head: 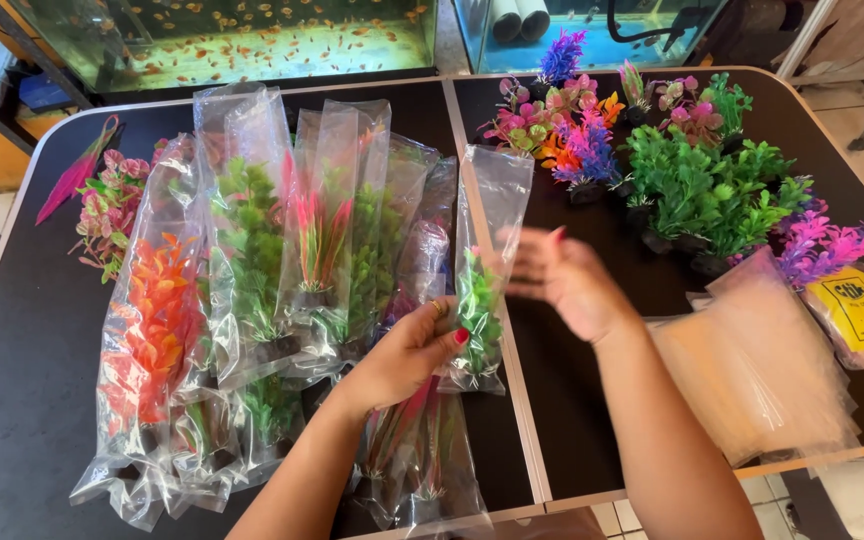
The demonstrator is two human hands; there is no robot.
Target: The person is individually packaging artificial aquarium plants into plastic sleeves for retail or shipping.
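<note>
Now | left hand (407, 355) grips one bagged green plant (479, 310) | right hand (564, 280) empty

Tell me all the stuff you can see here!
bagged plants: many, orange, green and pink in clear bags, left table half
green bagged plant: one, at the table seam, held
loose plants: many, green, pink, purple, orange, right table half
unbagged pink plants: a few, far left
empty bags: one stack, clear, right edge
yellow-labelled pack: one, far right
table: black, two halves
fish tanks: two, behind the table
left hand: holds the green bagged plant
right hand: blurred, above the table, empty
</note>
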